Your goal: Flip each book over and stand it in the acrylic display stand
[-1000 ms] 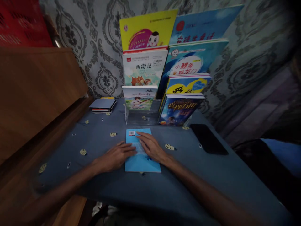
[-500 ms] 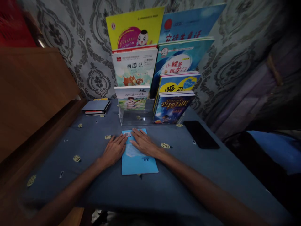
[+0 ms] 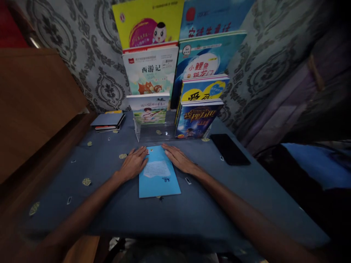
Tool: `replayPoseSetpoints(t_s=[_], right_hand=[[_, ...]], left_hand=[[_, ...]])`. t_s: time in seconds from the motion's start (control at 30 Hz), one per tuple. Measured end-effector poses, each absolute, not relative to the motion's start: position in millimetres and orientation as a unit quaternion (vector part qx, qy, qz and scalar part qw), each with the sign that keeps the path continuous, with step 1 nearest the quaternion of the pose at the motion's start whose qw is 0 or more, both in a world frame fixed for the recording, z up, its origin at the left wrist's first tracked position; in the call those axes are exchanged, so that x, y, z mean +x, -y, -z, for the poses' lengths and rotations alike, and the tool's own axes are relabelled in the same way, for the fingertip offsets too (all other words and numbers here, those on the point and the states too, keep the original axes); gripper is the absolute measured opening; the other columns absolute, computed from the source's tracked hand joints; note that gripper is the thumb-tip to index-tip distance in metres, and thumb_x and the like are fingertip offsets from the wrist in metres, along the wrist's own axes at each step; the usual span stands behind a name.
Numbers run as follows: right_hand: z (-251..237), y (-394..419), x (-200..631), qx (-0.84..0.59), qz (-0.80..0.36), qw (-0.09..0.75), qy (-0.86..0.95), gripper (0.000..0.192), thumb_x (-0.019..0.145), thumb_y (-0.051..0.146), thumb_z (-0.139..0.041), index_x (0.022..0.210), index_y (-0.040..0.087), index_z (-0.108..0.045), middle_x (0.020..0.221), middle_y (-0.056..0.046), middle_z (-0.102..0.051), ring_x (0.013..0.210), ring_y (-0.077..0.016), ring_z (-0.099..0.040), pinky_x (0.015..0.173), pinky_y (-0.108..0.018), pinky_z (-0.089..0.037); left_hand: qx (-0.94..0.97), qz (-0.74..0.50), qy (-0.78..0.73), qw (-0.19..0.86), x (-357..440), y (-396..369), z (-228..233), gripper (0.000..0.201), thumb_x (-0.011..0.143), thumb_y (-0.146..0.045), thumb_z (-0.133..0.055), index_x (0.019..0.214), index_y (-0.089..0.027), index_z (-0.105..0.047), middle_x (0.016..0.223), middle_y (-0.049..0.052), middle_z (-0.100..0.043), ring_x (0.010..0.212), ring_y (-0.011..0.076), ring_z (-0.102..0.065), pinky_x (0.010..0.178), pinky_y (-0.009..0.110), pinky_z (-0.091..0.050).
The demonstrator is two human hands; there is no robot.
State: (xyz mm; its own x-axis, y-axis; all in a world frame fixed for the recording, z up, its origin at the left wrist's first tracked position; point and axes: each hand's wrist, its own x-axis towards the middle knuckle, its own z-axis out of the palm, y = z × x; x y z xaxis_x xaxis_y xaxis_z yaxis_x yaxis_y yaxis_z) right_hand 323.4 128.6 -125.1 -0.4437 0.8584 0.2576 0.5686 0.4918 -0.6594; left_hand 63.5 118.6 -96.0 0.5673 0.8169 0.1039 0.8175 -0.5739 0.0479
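Your left hand (image 3: 133, 165) and right hand (image 3: 179, 160) lie flat with fingers released, one on each side edge of the light blue booklet (image 3: 158, 177), which lies on the blue tablecloth (image 3: 109, 204) before the book stand (image 3: 153, 133)

Thin blue booklet (image 3: 159, 172) flat, back-up

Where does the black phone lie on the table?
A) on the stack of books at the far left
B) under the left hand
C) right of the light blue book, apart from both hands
C: the black phone lies flat right of the light blue book, beyond the right hand.
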Motion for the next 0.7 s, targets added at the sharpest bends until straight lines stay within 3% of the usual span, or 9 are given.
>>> replayPoseSetpoints(t_s=[0.3,0.7], right_hand=[[123,-134,330,-0.428,-0.308,0.335,0.78,0.062,0.103,0.061,-0.027,0.147,0.025,-0.05,0.15,-0.007,-0.054,0.14,-0.024,-0.048,0.121,-0.05,-0.033],[131,-137,330,-0.415,-0.273,0.309,0.811,0.061,0.104,0.058,-0.026,0.149,0.023,-0.047,0.154,-0.007,-0.05,0.143,-0.0243,-0.045,0.12,-0.051,-0.032]], left_hand=[[-0.946,0.05,0.316,-0.056,90,-131,99,0.048,0.105,-0.029,-0.03,0.151,-0.021,-0.041,0.159,0.007,-0.04,0.15,0.0195,-0.033,0.124,0.046,-0.025],[-0.978,0.015,0.14,-0.153,111,-96,87,0.045,0.106,-0.027,-0.032,0.148,-0.028,-0.047,0.156,0.002,-0.046,0.152,0.0197,-0.027,0.126,0.051,-0.013]])
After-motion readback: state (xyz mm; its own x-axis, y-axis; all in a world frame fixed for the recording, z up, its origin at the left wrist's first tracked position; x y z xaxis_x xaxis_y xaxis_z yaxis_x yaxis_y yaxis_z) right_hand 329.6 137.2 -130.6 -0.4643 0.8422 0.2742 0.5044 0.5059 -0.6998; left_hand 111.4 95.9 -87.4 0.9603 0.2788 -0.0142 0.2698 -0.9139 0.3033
